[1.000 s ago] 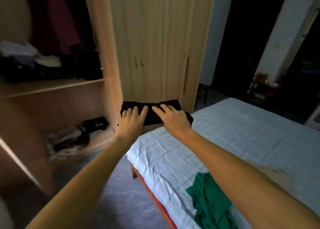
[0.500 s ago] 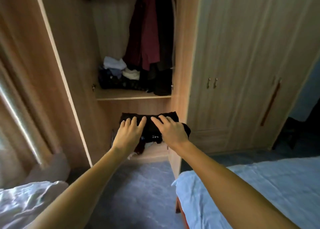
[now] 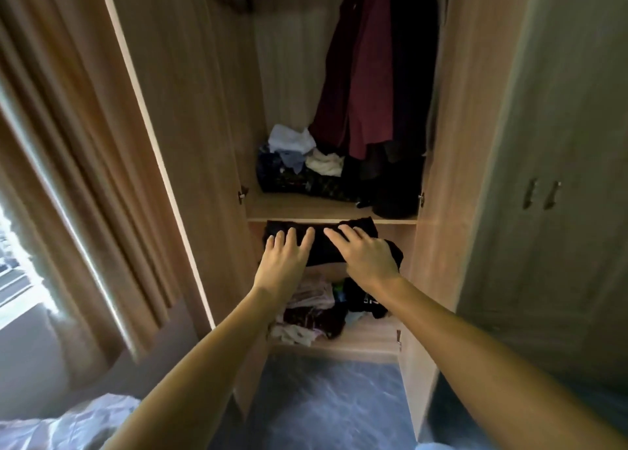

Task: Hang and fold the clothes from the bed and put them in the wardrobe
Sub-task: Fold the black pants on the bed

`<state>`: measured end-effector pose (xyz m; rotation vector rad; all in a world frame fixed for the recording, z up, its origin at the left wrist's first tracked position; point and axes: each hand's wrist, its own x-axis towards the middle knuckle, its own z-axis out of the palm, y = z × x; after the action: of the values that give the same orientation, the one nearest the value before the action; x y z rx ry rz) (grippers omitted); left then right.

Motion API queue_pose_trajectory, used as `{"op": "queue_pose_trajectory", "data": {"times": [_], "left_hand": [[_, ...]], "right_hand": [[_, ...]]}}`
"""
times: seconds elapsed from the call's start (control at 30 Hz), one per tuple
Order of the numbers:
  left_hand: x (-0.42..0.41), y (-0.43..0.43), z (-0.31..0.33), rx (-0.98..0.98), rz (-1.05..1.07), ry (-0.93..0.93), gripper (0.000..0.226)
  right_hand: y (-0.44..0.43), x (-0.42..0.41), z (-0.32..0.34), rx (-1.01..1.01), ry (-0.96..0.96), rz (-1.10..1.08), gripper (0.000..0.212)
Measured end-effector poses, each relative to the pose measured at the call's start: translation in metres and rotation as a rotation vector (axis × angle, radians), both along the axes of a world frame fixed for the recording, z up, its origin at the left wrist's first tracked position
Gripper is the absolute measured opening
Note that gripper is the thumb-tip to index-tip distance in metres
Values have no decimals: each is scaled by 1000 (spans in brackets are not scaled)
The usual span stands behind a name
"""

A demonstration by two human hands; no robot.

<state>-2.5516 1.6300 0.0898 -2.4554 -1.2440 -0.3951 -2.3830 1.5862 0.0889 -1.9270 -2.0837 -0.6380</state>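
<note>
two hands hold one folded black garment (image 3: 324, 249) between them. the left hand (image 3: 283, 262) has its fingers spread flat over the top of the left end. the right hand (image 3: 365, 257) lies with its fingers gently bent over the right end. both thumbs are out of sight beneath the cloth, so the hold reads as a pinch from above and below, though the underside is hidden.

the garment sits level at the mouth of the open wardrobe (image 3: 445, 143), in front of the lower compartment. its far edge lies along the front lip of the shelf (image 3: 323, 210); whether it touches the lip cannot be told. a loose corner of the black cloth hangs just past the right wrist.

below the hands, a jumbled pile of clothes (image 3: 311, 313) lies on the bottom board: pale, dark red and black pieces. on the shelf above, a heap of crumpled clothes (image 3: 299, 159) sits at the back left. a maroon garment (image 3: 360, 75) and a dark garment (image 3: 409, 75) hang down beside it, their hems reaching the shelf.

the open door (image 3: 176, 109) stands to the left, with a brown curtain (image 3: 68, 137) beyond it by a bright window (image 3: 13, 273). closed doors (image 3: 560, 245) with two small handles fill the right. grey floor (image 3: 323, 409) shows between the forearms, and white bedding (image 3: 68, 429) lies at the lower left corner.
</note>
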Motion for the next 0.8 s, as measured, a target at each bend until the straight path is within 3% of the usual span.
{"op": "queue_pose_trajectory", "data": {"times": [0.13,0.27,0.47,0.8], "left_hand": [[7,71,-6,25,41,11,91],[12,153,-15,15,21,-22,69],[23,287,-23,48,-3,-29,73],[56,458,-78,-146,116,41,72]], "right_hand": [[75,9,-5,-31,-9,15,70],[155,13,-8,-17,-46,-4,69],[277,20,-6,-46,-67,-4,67],[461,53,-68,-172,-13,25,67]]}}
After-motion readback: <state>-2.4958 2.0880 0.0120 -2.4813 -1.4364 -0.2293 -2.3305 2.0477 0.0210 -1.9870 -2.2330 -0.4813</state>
